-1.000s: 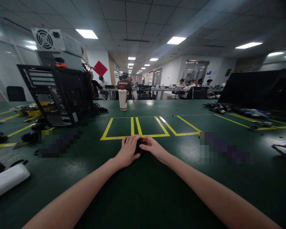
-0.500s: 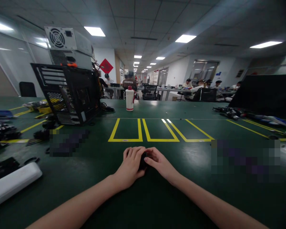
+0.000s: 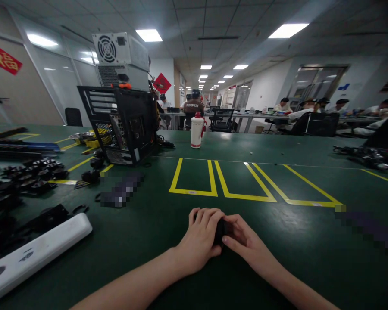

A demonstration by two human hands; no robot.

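Observation:
My left hand [image 3: 202, 237] is wrapped over a small black object [image 3: 219, 232] just above the green table [image 3: 258, 275], near the middle of the view. From the right, my right hand [image 3: 244, 237] meets the same object, its thumb and fingertips pressed to the side. Most of the object is hidden by my fingers, so its kind is hard to make out. Beyond my hands, yellow tape outlines [image 3: 194, 193] mark the table top.
A white and red bottle [image 3: 196, 132] stands farther back. An open black computer case [image 3: 123, 125] with silver power supplies [image 3: 121, 51] on top is at the left. Black parts [image 3: 35, 172] and a long white bar [image 3: 42, 254] lie at the left. People sit at far desks.
The view has turned left, so the table, the case and my hands appear farther right. More of the white bar shows. My hands keep the same hold on the black object.

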